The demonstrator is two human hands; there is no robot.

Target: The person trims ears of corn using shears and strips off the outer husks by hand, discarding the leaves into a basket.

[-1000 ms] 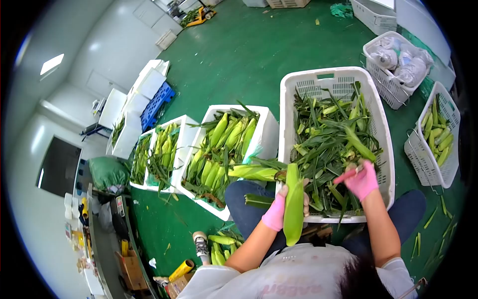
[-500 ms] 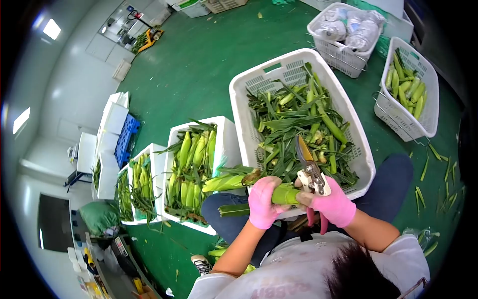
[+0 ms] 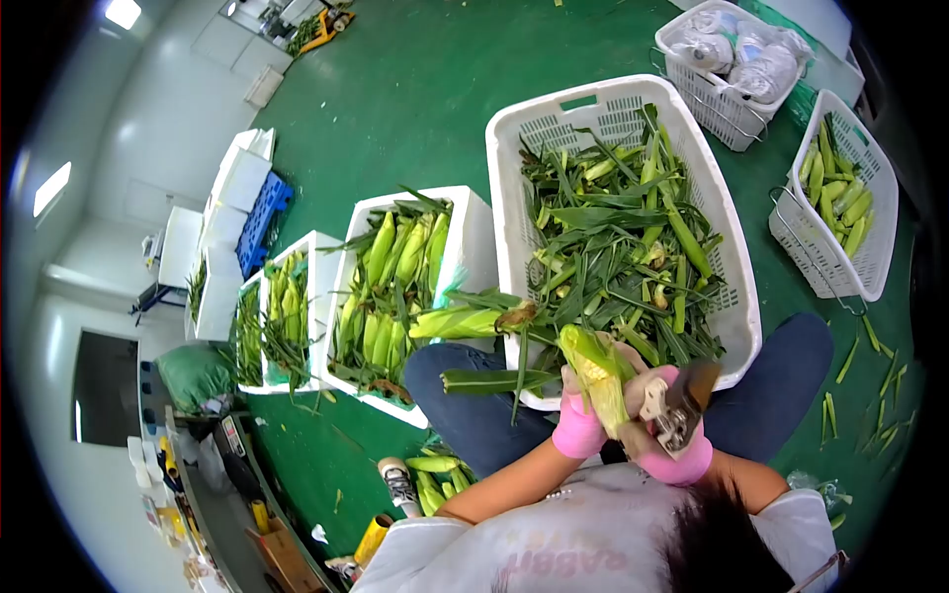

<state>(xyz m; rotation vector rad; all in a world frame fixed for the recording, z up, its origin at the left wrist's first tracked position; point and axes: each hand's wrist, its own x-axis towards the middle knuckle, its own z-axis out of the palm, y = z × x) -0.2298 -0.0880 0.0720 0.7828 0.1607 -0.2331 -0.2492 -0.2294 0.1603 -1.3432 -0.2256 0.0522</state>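
Note:
In my gloved left hand [image 3: 581, 423] is a green ear of corn [image 3: 597, 374], tilted with its broad upper end away from me and showing a pale yellow patch. My right hand [image 3: 674, 457], also in a pink glove, is closed on pruning shears [image 3: 674, 415]. Their blade points up and right, smeared by motion. The right fingers touch the lower husk of the ear. Another ear of corn [image 3: 460, 323] with brown silk extends to the left, over my left knee. Beyond both hands stands a white crate [image 3: 506, 247] of cut leaves and husks [image 3: 613, 237].
Left of the crate are foam boxes [image 3: 478, 242] filled with corn. At right stands a basket [image 3: 813, 259] of green ears, with a basket [image 3: 707, 121] of plastic-wrapped bundles behind it. Corn ears [image 3: 435, 479] lie by my foot, and leaf scraps [image 3: 832, 415] litter the right floor.
The ear in my hands has turned from lying sideways to pointing away from me. The shears have swung from pointing forward to pointing right. The whole view has shifted slightly.

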